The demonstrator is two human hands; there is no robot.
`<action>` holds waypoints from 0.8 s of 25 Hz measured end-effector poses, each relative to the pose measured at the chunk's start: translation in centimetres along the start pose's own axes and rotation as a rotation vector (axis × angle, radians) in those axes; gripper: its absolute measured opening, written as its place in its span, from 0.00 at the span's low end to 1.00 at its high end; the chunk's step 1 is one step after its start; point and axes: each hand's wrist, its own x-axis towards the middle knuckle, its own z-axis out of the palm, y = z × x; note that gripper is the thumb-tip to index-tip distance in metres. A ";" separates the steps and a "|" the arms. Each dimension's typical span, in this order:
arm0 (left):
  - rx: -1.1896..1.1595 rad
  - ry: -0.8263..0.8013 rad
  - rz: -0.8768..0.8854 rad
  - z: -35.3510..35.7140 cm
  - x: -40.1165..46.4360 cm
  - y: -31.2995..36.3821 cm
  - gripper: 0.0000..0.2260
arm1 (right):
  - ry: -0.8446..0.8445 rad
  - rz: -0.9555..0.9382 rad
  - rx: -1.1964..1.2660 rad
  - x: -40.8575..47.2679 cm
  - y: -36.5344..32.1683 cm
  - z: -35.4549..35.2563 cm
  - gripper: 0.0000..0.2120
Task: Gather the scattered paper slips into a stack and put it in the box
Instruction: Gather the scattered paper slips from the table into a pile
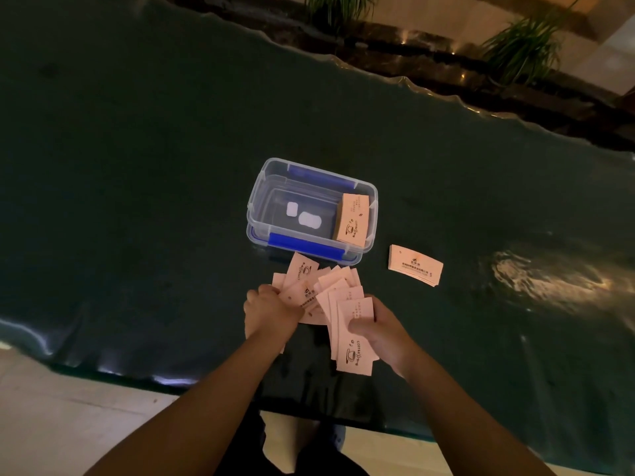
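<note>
The left hand (269,312) is laid on the dark desk (137,166), its fingers (261,292) curled closed over the left edge of a loose fan of slips (309,286); their number cannot be counted. Just right of it, the right hand (378,329) is seen with fingers (357,327) pinched shut on several overlapping slips, the front slip (354,352) facing up. Beyond both hands one clear box (264,194) is set open, with one stack (352,219) inside at its right end. A second stack (415,265) is lying on the desk, beyond and right of the right hand.

Matt paper slips (330,297), clear glossy plastic box (311,207), dark glossy table (137,166).
</note>
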 end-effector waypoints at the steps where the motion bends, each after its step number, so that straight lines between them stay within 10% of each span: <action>1: 0.023 0.003 0.000 0.1 0.0 0.1 0.27 | 0.004 -0.004 0.009 0.0 0.2 -0.2 0.18; 10: 0.087 -0.086 0.108 0.3 0.0 0.6 0.34 | 0.065 0.008 0.050 -1.1 2.3 -1.3 0.17; 20: -0.139 -0.244 0.467 0.7 -0.8 0.7 0.11 | 0.087 -0.058 -0.004 -2.1 3.7 -2.8 0.21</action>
